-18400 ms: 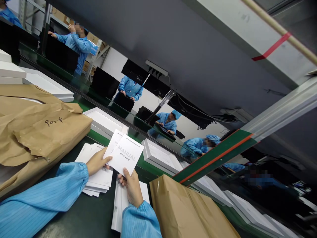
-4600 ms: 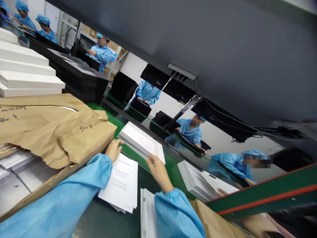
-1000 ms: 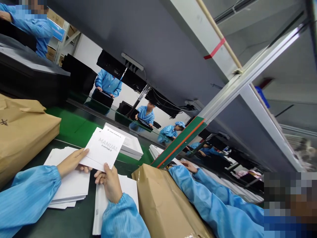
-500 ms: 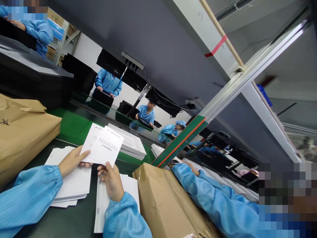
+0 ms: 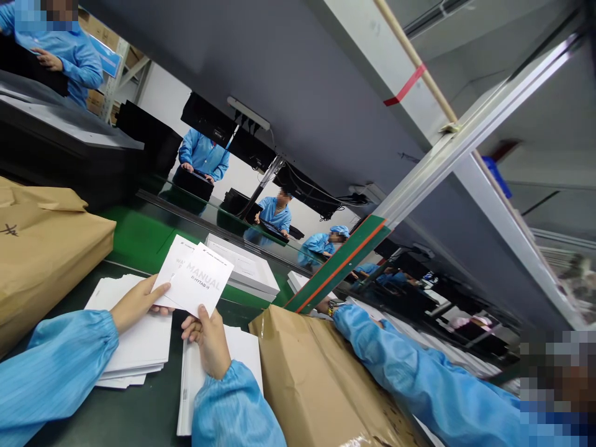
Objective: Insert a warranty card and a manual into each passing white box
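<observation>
White manual booklet (image 5: pixel 202 287), held above the left paper stack (image 5: pixel 135 338): left hand (image 5: pixel 136 303) pinches its left edge together with a second sheet behind, right hand (image 5: pixel 208 338) grips its lower corner; brown paper parcel (image 5: pixel 307 385) right of the stack.

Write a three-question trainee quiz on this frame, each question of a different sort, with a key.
1. True or false: both of the person's hands hold the MANUAL booklet.
2. What lies under the left hand? A) a stack of white leaflets B) a black tray C) a roll of tape
3. Fill in: to the right of the right hand sits a brown ____ package.

Key: 1 true. 2 A, the stack of white leaflets. 3 paper; a co-worker's sleeve reaches over it.
</observation>
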The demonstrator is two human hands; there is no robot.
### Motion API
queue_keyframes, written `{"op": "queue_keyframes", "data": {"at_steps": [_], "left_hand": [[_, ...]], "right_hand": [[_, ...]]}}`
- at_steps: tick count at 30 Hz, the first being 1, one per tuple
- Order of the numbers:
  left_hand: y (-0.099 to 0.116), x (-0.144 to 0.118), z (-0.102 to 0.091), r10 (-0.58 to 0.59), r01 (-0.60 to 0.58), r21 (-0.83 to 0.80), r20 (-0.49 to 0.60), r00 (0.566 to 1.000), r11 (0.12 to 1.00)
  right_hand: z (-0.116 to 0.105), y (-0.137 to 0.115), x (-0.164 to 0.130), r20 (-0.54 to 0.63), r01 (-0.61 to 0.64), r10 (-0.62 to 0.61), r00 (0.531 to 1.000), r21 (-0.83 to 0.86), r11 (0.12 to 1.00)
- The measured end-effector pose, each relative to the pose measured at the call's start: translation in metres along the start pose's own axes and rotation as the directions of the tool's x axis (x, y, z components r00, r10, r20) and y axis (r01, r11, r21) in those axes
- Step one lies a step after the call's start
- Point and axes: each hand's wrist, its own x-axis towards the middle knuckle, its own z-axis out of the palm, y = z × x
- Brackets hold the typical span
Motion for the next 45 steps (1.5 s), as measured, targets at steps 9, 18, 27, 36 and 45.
{"op": "queue_keyframes", "data": {"at_steps": [9, 18, 27, 36, 45], "left_hand": [[0.002, 0.000, 0.000, 0.002, -0.002, -0.013, -0.007, 1.000, 1.000], [-0.002, 0.001, -0.001, 0.013, -0.013, 0.007, -0.010, 1.000, 1.000], [-0.009, 0.004, -0.003, 0.020, -0.019, 0.021, -0.015, 1.000, 1.000], [-0.003, 0.001, -0.001, 0.011, -0.011, 0.020, -0.014, 1.000, 1.000], [-0.005, 0.002, -0.002, 0.019, -0.019, 0.049, -0.004, 1.000, 0.999]], "right_hand": [[-0.001, 0.003, 0.001, -0.005, 0.004, -0.004, 1.000, -0.012, 1.000], [-0.001, 0.003, 0.002, -0.009, 0.002, -0.003, 1.000, -0.024, 1.000], [-0.001, 0.005, 0.003, -0.014, 0.000, -0.001, 1.000, -0.035, 0.999], [-0.001, 0.003, 0.001, -0.006, 0.005, -0.005, 1.000, -0.033, 0.999], [0.001, 0.002, 0.000, 0.000, 0.015, -0.015, 1.000, -0.035, 0.999]]}}
